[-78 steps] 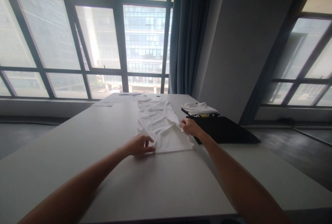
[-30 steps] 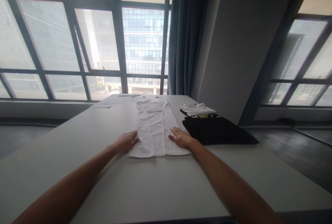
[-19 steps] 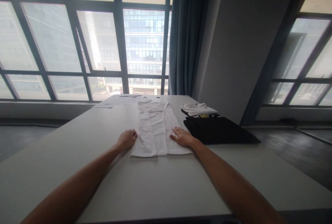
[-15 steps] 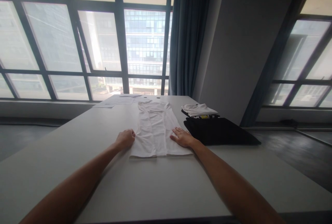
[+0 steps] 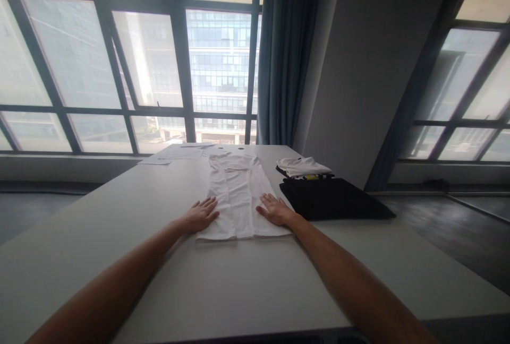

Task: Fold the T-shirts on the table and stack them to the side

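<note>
A white shirt-like garment (image 5: pixel 239 206) lies on the white table (image 5: pixel 239 285), its sides folded inward into a long narrow shape with some creases. Flat on its left edge rests my left hand (image 5: pixel 200 215), fingers stretched out. My right hand (image 5: pixel 275 209) lies on the garment's right side, fingers spread and palm down. Neither hand grips the cloth. Both touch the lower half of the garment, a little above its near hem.
Right of the garment, a flat black cloth pile (image 5: pixel 334 199) lies on the table. Behind it sits a stack of folded clothes (image 5: pixel 305 166) with a white one on top. Paper sheets (image 5: pixel 175 155) lie at the far left, near the windows. A blue curtain (image 5: pixel 285 57) hangs beyond the table.
My left hand has let go of the garment's left edge, opened, and moved right to lie flat on the cloth. My right hand stays flat on the right side.
</note>
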Demonstrator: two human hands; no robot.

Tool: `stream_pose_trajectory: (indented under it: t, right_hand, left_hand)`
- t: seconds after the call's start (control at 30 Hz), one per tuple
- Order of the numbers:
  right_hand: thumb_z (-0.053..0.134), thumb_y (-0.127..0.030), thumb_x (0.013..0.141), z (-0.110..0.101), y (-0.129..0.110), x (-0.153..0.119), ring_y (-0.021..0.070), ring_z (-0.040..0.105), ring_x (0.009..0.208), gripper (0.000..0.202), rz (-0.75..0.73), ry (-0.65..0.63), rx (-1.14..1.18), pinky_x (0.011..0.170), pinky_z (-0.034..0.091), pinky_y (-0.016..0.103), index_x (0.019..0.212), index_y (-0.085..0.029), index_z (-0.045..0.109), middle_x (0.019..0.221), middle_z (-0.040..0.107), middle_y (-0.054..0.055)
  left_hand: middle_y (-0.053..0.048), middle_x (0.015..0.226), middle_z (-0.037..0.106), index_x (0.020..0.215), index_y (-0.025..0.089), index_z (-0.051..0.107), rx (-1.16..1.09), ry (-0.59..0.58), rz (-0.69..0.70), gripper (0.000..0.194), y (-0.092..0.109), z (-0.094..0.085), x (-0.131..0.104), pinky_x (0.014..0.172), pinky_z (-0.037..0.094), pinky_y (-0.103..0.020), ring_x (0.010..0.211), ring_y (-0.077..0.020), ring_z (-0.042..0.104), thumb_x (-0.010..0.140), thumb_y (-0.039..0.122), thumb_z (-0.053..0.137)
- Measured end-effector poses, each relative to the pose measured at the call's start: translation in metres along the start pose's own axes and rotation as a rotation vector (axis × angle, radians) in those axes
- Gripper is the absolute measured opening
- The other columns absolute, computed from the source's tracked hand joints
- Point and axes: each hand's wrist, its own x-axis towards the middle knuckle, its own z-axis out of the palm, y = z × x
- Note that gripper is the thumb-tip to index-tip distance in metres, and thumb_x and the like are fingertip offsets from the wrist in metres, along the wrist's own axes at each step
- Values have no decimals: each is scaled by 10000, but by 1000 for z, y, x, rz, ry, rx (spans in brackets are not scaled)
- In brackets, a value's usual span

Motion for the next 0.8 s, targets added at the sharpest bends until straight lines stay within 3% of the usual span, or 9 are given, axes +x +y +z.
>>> stream_pose_trajectory:
  t: [0.07, 0.17, 0.23, 0.3, 0.37, 0.47, 0.6, 0.73, 0.8]
  right_hand:
    - [172, -666, 963, 1, 0, 1, 244, 30, 1521, 811, 8, -3, 12, 1204, 28, 497, 1584, -144, 163, 1649, 79, 101]
    - [191, -593, 992, 1, 3, 3, 243, 42, 1521, 731, 16, 19, 48, 1204, 39, 513, 1577, -155, 208, 1647, 102, 86]
    - [204, -487, 1013, -3, 8, 4, 233, 137, 1510, 641, 11, 32, 99, 1210, 107, 474, 1549, -151, 308, 1629, 202, 85]
    - [263, -350, 998, -10, 15, 2, 216, 320, 1450, 563, -17, 95, 149, 1193, 215, 384, 1491, -135, 429, 1556, 383, 104]
    - [402, -227, 911, -18, 24, -3, 213, 478, 1346, 534, -41, 146, 157, 1142, 312, 313, 1422, -141, 531, 1442, 538, 108]
    - [531, -99, 731, -28, 36, -10, 238, 542, 1280, 598, -59, 131, 92, 1097, 372, 305, 1313, -183, 640, 1373, 604, 83]
    - [524, -108, 746, -32, 45, -12, 225, 550, 1269, 501, -150, 128, 116, 1111, 359, 306, 1205, -180, 710, 1372, 601, 89]
    - [641, -204, 705, -33, 48, -12, 267, 498, 1323, 475, -201, 81, 217, 1133, 341, 352, 1171, -175, 726, 1448, 524, 116]
    - [681, -213, 657, -33, 48, -12, 289, 472, 1343, 446, -207, 64, 262, 1137, 335, 373, 1096, -178, 750, 1463, 505, 116]
  left_hand:
    - [-114, 1635, 135, 1565, 184, 256, 2, 16, 2, 690, -4, 1, -1, 1192, 103, -537, 1516, -272, 96, 989, 562, 212]
    - [-83, 1634, 143, 1563, 207, 266, -18, 7, 41, 653, -11, -4, -4, 1194, 94, -551, 1517, -258, 78, 999, 529, 196]
    - [-57, 1622, 213, 1545, 232, 314, -71, -39, 69, 601, -17, -7, -6, 1196, 116, -553, 1509, -248, 138, 1002, 469, 215]
    - [-51, 1594, 305, 1517, 231, 377, -140, -30, 99, 567, -26, -11, -8, 1204, 152, -524, 1495, -238, 208, 986, 407, 283]
    - [-50, 1544, 414, 1455, 226, 482, -203, 7, 148, 535, -34, -14, -9, 1214, 192, -463, 1473, -225, 279, 946, 349, 375]
    - [-18, 1505, 473, 1319, 270, 624, -277, -12, 228, 476, -44, -20, -14, 1214, 216, -437, 1458, -232, 317, 858, 313, 512]
    - [-22, 1543, 419, 1267, 305, 657, -317, -87, 261, 496, -42, -24, -20, 1198, 226, -485, 1461, -278, 307, 778, 387, 648]
    - [-84, 1455, 536, 1130, 265, 713, -238, 82, 274, 393, -27, -21, -20, 1195, 199, -508, 1377, -280, 444, 889, 504, 514]
    - [-121, 1304, 651, 1029, 221, 727, -250, 186, 324, 420, -18, -19, -18, 1156, 294, -455, 1245, -263, 567, 936, 507, 435]
